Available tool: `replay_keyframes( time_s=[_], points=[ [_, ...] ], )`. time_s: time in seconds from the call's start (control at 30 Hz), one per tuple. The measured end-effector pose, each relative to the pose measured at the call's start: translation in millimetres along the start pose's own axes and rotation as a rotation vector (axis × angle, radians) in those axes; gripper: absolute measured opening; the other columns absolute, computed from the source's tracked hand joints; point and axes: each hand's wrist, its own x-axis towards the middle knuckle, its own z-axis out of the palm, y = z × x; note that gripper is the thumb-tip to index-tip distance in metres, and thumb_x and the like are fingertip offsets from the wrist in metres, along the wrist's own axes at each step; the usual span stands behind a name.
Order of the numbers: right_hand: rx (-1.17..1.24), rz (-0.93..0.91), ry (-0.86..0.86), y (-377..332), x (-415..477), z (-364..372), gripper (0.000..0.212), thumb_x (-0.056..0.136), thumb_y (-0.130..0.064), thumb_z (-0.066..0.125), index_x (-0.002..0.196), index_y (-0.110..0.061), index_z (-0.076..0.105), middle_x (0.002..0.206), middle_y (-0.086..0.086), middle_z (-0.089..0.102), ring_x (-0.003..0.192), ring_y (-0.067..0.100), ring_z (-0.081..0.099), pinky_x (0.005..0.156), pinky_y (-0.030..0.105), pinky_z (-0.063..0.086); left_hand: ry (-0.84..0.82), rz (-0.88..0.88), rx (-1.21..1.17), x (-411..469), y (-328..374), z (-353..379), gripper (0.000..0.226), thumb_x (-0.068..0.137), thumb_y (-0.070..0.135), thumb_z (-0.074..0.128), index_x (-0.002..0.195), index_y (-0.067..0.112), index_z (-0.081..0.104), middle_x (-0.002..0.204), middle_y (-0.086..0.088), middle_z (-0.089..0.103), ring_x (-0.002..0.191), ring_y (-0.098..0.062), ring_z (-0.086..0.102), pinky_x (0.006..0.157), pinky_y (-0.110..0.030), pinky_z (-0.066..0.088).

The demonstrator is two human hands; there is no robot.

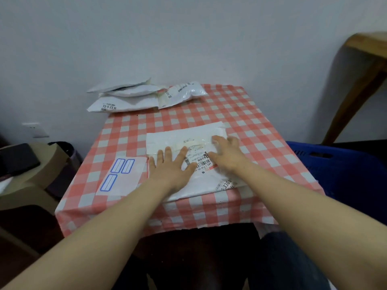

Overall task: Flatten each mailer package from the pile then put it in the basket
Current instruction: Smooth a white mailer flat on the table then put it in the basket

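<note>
A white mailer package (167, 141) with a barcode label lies flat near the front of the checked table (261, 122). My left hand (171, 166) presses on its left part with straight, spread fingers. My right hand (226, 152) presses on its right part, fingers stretched forward. A pile of several white mailers (129, 97) sits at the table's far left corner. The blue basket (345, 164) stands to the right of the table, partly cut off by the table edge.
A white sheet with blue-outlined boxes (123, 176) lies left of the mailer. A beige stool (27, 174) with a dark object stands at the left. A wooden table leg (356, 97) rises at the right. The wall lies right behind the table.
</note>
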Motion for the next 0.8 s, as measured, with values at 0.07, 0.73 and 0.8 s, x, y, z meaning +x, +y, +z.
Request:
replay_keyframes(
  time_s=[0.07,0.73,0.8],
  points=[
    [0.059,0.138,0.121,-3,1,-4,0.077,0.081,-0.044,0.061,0.145,-0.025,0.021,0.142,0.01,0.031,0.127,0.037,0.04,0.101,0.049,0.041,0.006,-0.009,-0.006,-3,0,0,0.067,0.089,0.071,0.013,0.145,0.047,-0.014,0.158,-0.003,-0.019,0.145,-0.023,-0.018,0.111,-0.056,-0.017],
    [1.142,0.559,0.649,142,-111,-184,0.041,0.084,0.004,0.061,0.123,-0.001,0.052,0.112,0.013,0.064,0.088,0.028,0.064,0.071,0.044,0.05,0.033,0.656,0.067,-39,238,-13,0.064,0.094,0.063,0.02,0.151,0.035,0.008,0.16,-0.004,-0.007,0.147,-0.019,-0.008,0.117,-0.044,-0.007],
    [1.208,0.617,0.771,177,-136,-198,0.029,0.088,0.002,0.056,0.116,-0.002,0.054,0.112,0.008,0.061,0.081,0.022,0.06,0.079,0.043,0.048,-0.021,0.73,0.125,-50,274,2,0.063,0.094,0.063,0.019,0.151,0.036,0.012,0.16,-0.005,-0.003,0.147,-0.021,-0.005,0.118,-0.045,-0.006]
  ],
)
